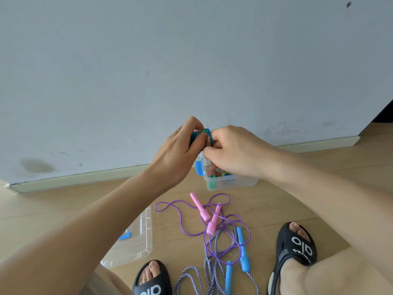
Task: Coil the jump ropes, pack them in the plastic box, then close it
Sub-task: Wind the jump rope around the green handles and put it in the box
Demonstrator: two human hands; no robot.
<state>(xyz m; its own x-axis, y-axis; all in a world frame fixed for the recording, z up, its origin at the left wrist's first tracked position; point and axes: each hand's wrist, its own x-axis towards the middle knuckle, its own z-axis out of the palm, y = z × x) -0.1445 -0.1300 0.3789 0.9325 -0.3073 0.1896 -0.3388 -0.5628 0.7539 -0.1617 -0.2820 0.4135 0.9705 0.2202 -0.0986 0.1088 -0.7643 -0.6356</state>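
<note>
My left hand [182, 143] and my right hand [231, 150] meet in front of the wall, both closed on a small blue-green coiled jump rope [204, 133] held above the clear plastic box [234, 182]. The box has a blue latch and holds coiled ropes with green and striped parts. On the floor lie a purple rope with pink handles [205, 216] and a braided purple-white rope with blue handles [242, 248], tangled together. The clear lid [136, 241] lies flat at the left.
My two feet in black slippers [295, 248] rest on the wooden floor at the bottom, either side of the loose ropes. A grey-blue wall with a pale skirting board [74, 179] runs behind the box.
</note>
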